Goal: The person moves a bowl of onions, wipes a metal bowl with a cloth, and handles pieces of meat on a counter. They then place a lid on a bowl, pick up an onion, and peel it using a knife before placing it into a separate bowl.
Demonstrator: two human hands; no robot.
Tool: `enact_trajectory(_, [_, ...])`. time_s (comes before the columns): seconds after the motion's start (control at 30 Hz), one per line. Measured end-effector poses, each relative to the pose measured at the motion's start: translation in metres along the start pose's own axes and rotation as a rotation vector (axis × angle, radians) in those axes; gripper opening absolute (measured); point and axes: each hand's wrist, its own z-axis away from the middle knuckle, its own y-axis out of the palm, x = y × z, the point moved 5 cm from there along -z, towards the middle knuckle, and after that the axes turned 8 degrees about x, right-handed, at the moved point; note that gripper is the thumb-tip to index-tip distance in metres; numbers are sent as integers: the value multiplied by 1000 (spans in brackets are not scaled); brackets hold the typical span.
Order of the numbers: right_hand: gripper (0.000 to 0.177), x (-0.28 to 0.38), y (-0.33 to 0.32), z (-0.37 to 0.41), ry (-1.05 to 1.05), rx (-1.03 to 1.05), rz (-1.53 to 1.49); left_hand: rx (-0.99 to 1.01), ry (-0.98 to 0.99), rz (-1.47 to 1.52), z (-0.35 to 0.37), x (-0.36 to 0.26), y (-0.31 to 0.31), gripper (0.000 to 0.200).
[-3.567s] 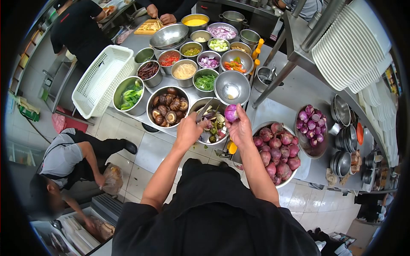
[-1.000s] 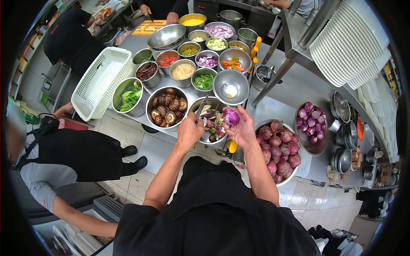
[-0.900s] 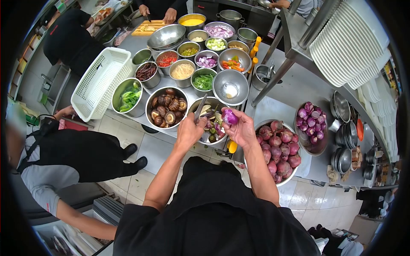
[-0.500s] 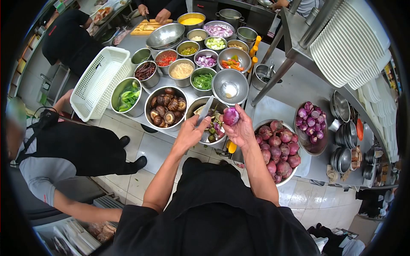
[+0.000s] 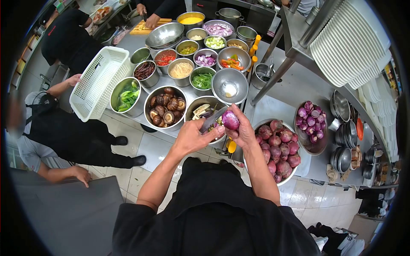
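Observation:
My right hand (image 5: 244, 130) holds a small peeled red onion (image 5: 230, 120) over the steel bowl of peels and scraps (image 5: 193, 107). My left hand (image 5: 193, 135) grips a knife (image 5: 212, 120) whose blade points right and touches the onion's left side. A big steel bowl of unpeeled red onions (image 5: 277, 151) sits just right of my right hand. Farther right, a smaller bowl of peeled onions (image 5: 310, 122) stands on the steel counter.
Several steel bowls of mushrooms (image 5: 167, 107), greens (image 5: 127, 96), chillies and chopped vegetables fill the counter. A white plastic basket (image 5: 98, 80) overhangs its left edge. White plates (image 5: 348, 45) stack on the shelf at right. A person in a black apron (image 5: 64, 132) bends at left; others work behind.
My left hand swung the knife from upright over the scrap bowl to lie against the onion. The person at left straightened and shifted; a dark surface now fills the lower left.

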Motion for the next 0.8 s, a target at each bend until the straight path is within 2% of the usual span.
enact_trajectory(0.47, [32, 5, 12, 0, -28, -140, 282, -54, -6, -210, -1, -3, -1, 50])
enact_trajectory(0.73, [29, 0, 6, -9, -73, -92, 339, -69, 5, -228, -2, 1, -4, 54])
enact_trajectory(0.8, [29, -3, 5, -11, -61, -70, 353, -14, -14, -205, -4, 2, -3, 54])
